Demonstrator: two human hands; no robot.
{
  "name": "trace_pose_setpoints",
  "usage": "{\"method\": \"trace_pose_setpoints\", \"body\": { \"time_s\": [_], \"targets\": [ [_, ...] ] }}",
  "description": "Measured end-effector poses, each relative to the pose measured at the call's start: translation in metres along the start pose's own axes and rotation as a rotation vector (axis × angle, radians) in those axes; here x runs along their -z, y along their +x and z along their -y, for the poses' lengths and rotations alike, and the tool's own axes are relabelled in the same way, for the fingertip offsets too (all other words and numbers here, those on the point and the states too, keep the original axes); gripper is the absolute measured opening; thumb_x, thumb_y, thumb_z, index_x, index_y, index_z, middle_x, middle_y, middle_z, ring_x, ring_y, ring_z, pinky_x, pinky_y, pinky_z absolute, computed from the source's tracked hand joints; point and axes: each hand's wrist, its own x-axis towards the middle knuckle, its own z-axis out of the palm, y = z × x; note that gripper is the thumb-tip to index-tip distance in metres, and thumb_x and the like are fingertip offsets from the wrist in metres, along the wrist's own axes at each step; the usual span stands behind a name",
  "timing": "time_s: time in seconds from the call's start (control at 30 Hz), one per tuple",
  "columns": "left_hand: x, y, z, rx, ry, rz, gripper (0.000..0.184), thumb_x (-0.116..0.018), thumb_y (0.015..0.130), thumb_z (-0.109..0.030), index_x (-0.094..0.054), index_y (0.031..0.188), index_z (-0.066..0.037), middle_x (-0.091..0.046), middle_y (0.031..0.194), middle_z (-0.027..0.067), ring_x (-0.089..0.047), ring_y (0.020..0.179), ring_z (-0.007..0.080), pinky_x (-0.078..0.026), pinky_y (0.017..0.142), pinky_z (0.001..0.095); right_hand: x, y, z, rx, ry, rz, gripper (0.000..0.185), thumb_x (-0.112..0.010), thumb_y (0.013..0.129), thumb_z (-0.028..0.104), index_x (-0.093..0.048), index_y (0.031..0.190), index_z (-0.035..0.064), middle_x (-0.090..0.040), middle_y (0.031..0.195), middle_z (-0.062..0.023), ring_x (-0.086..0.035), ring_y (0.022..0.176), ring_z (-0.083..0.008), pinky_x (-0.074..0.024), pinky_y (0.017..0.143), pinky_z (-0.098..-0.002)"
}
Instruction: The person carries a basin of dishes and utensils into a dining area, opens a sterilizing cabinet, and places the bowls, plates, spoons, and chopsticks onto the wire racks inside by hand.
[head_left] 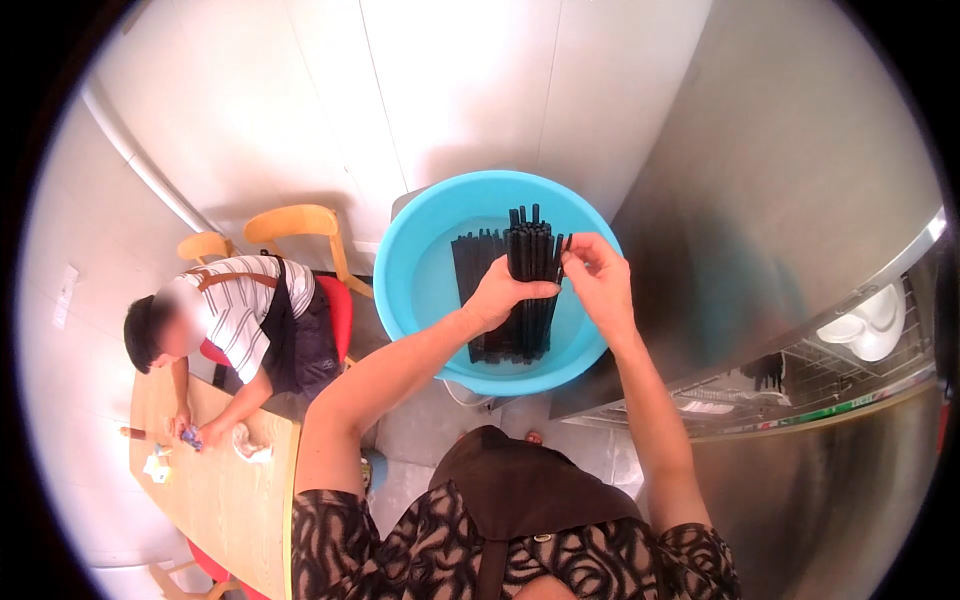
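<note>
A bundle of black chopstick-like sticks point(530, 255) stands upright over a light blue basin point(400, 300), with my left hand point(500, 295) wrapped round it from the left. At the bundle's right side, my right hand point(600, 280) pinches a thin black stick between thumb and fingertips. More black sticks point(470, 275) lie in the basin, to the left of and below the held bundle. The lower end of the bundle overlaps them, so where it ends cannot be made out.
At the left, another person point(240, 320) sits at a wooden table point(230, 510) with small items on it. Wooden chairs point(300, 222) stand behind. A large metal cabinet point(770, 230) rises at the right, above a wire rack with white dishes point(875, 325).
</note>
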Motion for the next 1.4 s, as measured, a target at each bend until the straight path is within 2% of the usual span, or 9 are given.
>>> {"method": "trace_pose_setpoints", "body": {
  "time_s": [0.27,0.5,0.7,0.8,0.87,1.2,1.27,1.4],
  "targets": [
    [-0.001,-0.002,-0.002,0.016,-0.002,0.046,0.044,-0.072,0.068,0.000,-0.056,0.109,-0.004,-0.060,0.099,0.0033,-0.057,0.092,0.0142,-0.046,0.081,0.0306,-0.004,0.004,-0.010,0.061,-0.029,-0.019,0.021,-0.061,0.080,0.004,-0.056,0.099,0.0002,-0.057,0.074,-0.0016,-0.052,0.067,-0.0077,-0.0435,0.058,-0.0229],
    [-0.001,-0.003,-0.003,-0.012,0.080,0.049,0.046,-0.072,0.069,-0.001,-0.055,0.111,-0.004,-0.059,0.102,0.0030,-0.056,0.093,0.0129,-0.046,0.082,0.0296,-0.013,0.005,-0.014,0.089,-0.027,-0.072,0.019,-0.062,0.080,0.005,-0.057,0.097,0.0002,-0.057,0.073,-0.0039,-0.053,0.065,-0.0101,-0.0450,0.060,-0.0255],
    [0.001,0.000,-0.001,-0.012,0.193,-0.017,0.036,-0.069,0.072,-0.002,-0.058,0.107,-0.002,-0.061,0.100,0.0040,-0.057,0.093,0.0124,-0.045,0.083,0.0292,-0.013,0.003,-0.008,0.106,-0.280,-0.122,0.013,-0.060,0.079,0.006,-0.057,0.089,-0.0009,-0.059,0.072,-0.0073,-0.055,0.063,-0.0129,-0.0458,0.060,-0.0278],
    [-0.003,-0.001,-0.005,-0.023,0.141,-0.029,0.034,-0.069,0.073,-0.002,-0.059,0.105,-0.001,-0.061,0.098,0.0040,-0.057,0.091,0.0128,-0.045,0.083,0.0291,-0.011,0.003,-0.012,0.086,-0.234,-0.120,0.011,-0.060,0.078,0.005,-0.055,0.087,-0.0005,-0.058,0.073,-0.0058,-0.054,0.064,-0.0123,-0.0451,0.059,-0.0269],
    [-0.003,0.000,-0.005,-0.028,0.133,-0.031,0.034,-0.068,0.073,-0.001,-0.059,0.106,-0.001,-0.061,0.098,0.0041,-0.058,0.091,0.0129,-0.045,0.083,0.0291,-0.010,0.004,-0.023,0.003,0.004,-0.120,0.010,-0.059,0.079,0.005,-0.054,0.086,-0.0004,-0.057,0.075,-0.0034,-0.053,0.067,-0.0100,-0.0443,0.058,-0.0249],
    [0.001,0.001,-0.003,-0.002,0.150,-0.052,0.032,-0.067,0.071,0.001,-0.060,0.102,-0.001,-0.062,0.095,0.0047,-0.058,0.087,0.0135,-0.045,0.080,0.0290,-0.011,0.001,-0.019,0.028,0.054,-0.035,0.009,-0.056,0.086,0.008,-0.053,0.090,-0.0003,-0.055,0.078,-0.0011,-0.050,0.069,-0.0066,-0.0442,0.060,-0.0220],
    [0.005,0.002,-0.002,0.008,0.157,-0.040,0.032,-0.068,0.070,0.002,-0.060,0.101,-0.001,-0.062,0.095,0.0048,-0.058,0.087,0.0135,-0.045,0.080,0.0290,-0.011,0.001,-0.024,0.013,0.298,-0.048,0.009,-0.054,0.088,0.008,-0.053,0.091,-0.0002,-0.056,0.081,-0.0002,-0.050,0.070,-0.0062,-0.0439,0.063,-0.0218],
    [0.000,0.000,-0.009,0.024,0.110,-0.015,0.032,-0.068,0.070,0.002,-0.060,0.100,-0.002,-0.062,0.095,0.0050,-0.058,0.087,0.0133,-0.045,0.080,0.0292,-0.010,0.003,-0.022,-0.007,0.280,-0.040,0.010,-0.052,0.089,0.008,-0.054,0.094,-0.0001,-0.055,0.082,0.0005,-0.051,0.070,-0.0061,-0.0434,0.064,-0.0220]
  ]
}}
